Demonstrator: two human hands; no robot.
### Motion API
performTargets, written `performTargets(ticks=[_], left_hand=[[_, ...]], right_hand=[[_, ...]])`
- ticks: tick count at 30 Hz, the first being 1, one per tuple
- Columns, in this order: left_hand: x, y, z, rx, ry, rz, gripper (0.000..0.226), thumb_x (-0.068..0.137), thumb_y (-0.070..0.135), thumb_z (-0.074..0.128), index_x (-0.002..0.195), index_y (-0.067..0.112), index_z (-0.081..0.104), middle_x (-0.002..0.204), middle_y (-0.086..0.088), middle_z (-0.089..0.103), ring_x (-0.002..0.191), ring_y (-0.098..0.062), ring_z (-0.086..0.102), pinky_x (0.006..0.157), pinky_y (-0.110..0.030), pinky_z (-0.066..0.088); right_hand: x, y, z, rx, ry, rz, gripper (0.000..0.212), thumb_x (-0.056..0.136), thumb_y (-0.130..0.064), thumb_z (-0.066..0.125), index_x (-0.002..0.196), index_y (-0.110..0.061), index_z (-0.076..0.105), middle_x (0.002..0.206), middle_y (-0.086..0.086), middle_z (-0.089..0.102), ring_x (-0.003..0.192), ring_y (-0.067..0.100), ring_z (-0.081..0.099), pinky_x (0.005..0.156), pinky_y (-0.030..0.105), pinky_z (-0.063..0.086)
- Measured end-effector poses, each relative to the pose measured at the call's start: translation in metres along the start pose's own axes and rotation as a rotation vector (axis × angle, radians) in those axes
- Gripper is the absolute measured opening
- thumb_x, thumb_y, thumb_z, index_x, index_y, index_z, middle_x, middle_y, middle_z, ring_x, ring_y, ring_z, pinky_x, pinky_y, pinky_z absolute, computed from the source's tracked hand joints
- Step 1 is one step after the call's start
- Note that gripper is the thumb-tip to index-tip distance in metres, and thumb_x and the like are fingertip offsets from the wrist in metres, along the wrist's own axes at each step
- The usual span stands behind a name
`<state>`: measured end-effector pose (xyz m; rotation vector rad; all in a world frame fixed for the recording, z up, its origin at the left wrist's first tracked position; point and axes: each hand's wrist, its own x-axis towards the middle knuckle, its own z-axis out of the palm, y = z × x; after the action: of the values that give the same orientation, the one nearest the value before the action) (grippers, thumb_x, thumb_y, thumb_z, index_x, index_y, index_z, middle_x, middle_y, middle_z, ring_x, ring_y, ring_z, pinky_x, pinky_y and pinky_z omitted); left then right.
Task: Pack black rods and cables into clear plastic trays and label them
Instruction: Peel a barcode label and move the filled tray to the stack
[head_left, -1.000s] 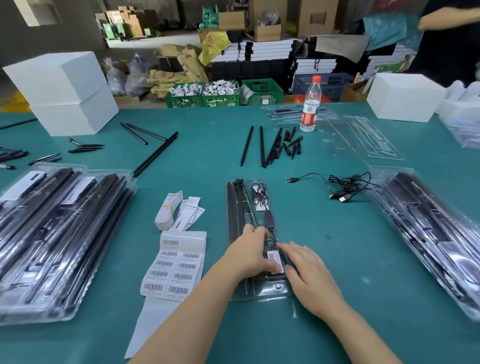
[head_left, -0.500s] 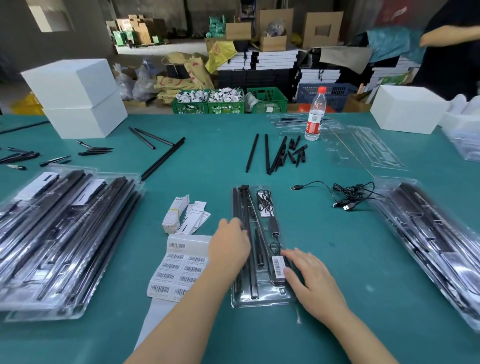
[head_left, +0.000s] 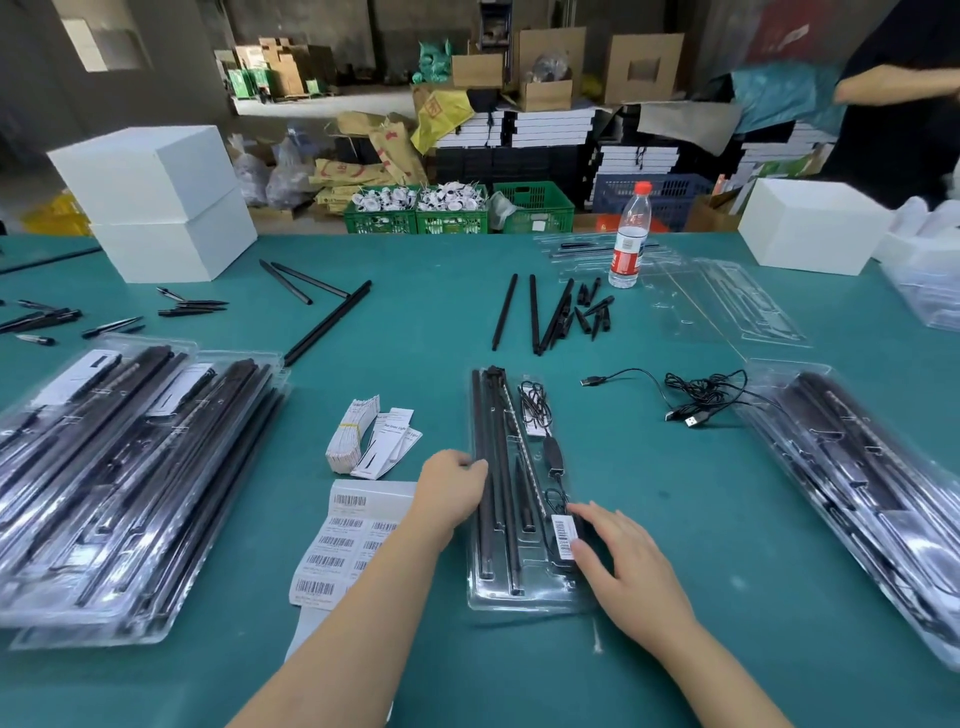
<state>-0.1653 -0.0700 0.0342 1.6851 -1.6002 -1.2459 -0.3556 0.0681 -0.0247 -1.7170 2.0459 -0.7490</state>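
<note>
A clear plastic tray (head_left: 524, 597) lies in front of me on the green table, filled with black rods (head_left: 491, 467) and a coiled black cable (head_left: 535, 410). A white barcode label (head_left: 562, 535) is stuck on its right side. My left hand (head_left: 452, 491) grips the tray's left edge, fingers curled over it. My right hand (head_left: 621, 561) lies flat on the tray's right side, with straight fingers touching the label.
A barcode label sheet (head_left: 337, 545) and bundled paper tags (head_left: 353, 436) lie left of the tray. Stacks of packed trays stand at left (head_left: 119, 483) and right (head_left: 857, 493). Farther back are loose rods (head_left: 535, 312), USB cables (head_left: 696, 395), a water bottle (head_left: 629, 239), empty trays (head_left: 727, 296) and white boxes (head_left: 156, 202).
My left hand has moved off the label area to the tray's left edge. My right hand stays on the label. The view has tilted up slightly.
</note>
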Motion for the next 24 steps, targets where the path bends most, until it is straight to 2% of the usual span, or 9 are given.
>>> performTargets(ticks=[2,5,8,12,15,17,20,22,24], left_hand=[[-0.004,0.003,-0.002,-0.221,-0.038,0.006,0.023,0.091,0.034,0.066,0.107,0.020,0.057,0.109,-0.006,0.060,0.087,-0.023,0.059,0.079,-0.035,0.051],[-0.009,0.007,-0.002,-0.531,-0.228,-0.051,0.050,0.088,0.032,0.070,0.131,0.027,0.047,0.119,-0.014,0.068,0.102,-0.028,0.069,0.091,-0.051,0.057],[-0.013,0.014,0.003,-0.630,-0.363,-0.047,0.060,0.093,0.007,0.059,0.139,0.039,0.039,0.120,-0.016,0.070,0.096,-0.031,0.072,0.082,-0.049,0.059],[-0.024,0.039,-0.018,-0.566,-0.348,0.045,0.067,0.086,-0.015,0.045,0.140,0.026,0.048,0.107,-0.018,0.072,0.080,-0.032,0.070,0.070,-0.046,0.060],[-0.037,0.059,-0.064,-0.336,-0.242,0.241,0.084,0.083,-0.014,0.048,0.133,0.053,0.045,0.099,0.012,0.069,0.079,-0.016,0.074,0.065,-0.032,0.060],[-0.048,0.069,-0.104,-0.083,-0.156,0.431,0.092,0.079,-0.009,0.046,0.128,0.069,0.038,0.110,0.015,0.067,0.090,-0.021,0.071,0.075,-0.036,0.059],[-0.048,0.064,-0.149,0.494,0.133,0.550,0.099,0.079,-0.009,0.044,0.155,0.045,0.012,0.153,0.007,0.038,0.130,-0.024,0.047,0.098,-0.032,0.044],[-0.045,0.050,-0.166,0.910,0.314,0.425,0.101,0.080,-0.012,0.047,0.159,0.031,0.001,0.165,-0.003,0.014,0.147,-0.030,0.025,0.113,-0.043,0.033],[-0.042,0.030,-0.177,1.168,0.392,0.249,0.098,0.084,-0.007,0.050,0.158,0.025,-0.005,0.164,-0.011,0.008,0.147,-0.040,0.020,0.114,-0.053,0.031]], right_hand=[[0.000,0.000,-0.001,0.013,-0.007,-0.010,0.042,0.098,-0.055,0.040,0.140,-0.049,0.041,0.151,-0.021,0.041,0.147,0.013,0.025,0.119,0.032,0.022],[-0.001,-0.001,-0.003,-0.002,-0.027,-0.044,0.047,0.094,-0.064,0.038,0.140,-0.052,0.041,0.151,-0.017,0.042,0.147,0.011,0.025,0.121,0.033,0.021],[-0.001,-0.001,-0.005,0.040,-0.025,-0.021,0.046,0.094,-0.063,0.042,0.139,-0.055,0.042,0.150,-0.017,0.043,0.146,0.010,0.026,0.120,0.034,0.023],[0.000,-0.001,-0.005,0.133,0.023,0.022,0.046,0.095,-0.054,0.050,0.140,-0.046,0.044,0.133,-0.030,0.053,0.137,0.007,0.039,0.114,0.036,0.034],[-0.001,0.000,-0.004,0.130,0.036,0.036,0.046,0.095,-0.047,0.054,0.140,-0.039,0.046,0.130,-0.031,0.054,0.136,0.007,0.042,0.113,0.037,0.036],[-0.001,0.000,-0.003,0.097,0.036,0.033,0.044,0.096,-0.046,0.055,0.138,-0.037,0.049,0.131,-0.027,0.055,0.136,0.009,0.043,0.112,0.034,0.036],[-0.001,0.000,-0.001,0.050,0.024,0.057,0.041,0.096,-0.046,0.054,0.136,-0.039,0.050,0.142,-0.020,0.051,0.142,0.010,0.036,0.114,0.032,0.032],[-0.001,0.000,-0.001,0.034,0.019,0.060,0.041,0.096,-0.044,0.056,0.136,-0.039,0.051,0.146,-0.016,0.048,0.143,0.011,0.034,0.115,0.035,0.032],[-0.002,-0.002,-0.001,0.013,0.011,0.061,0.041,0.096,-0.043,0.057,0.136,-0.038,0.052,0.148,-0.014,0.046,0.143,0.012,0.035,0.115,0.035,0.032]])
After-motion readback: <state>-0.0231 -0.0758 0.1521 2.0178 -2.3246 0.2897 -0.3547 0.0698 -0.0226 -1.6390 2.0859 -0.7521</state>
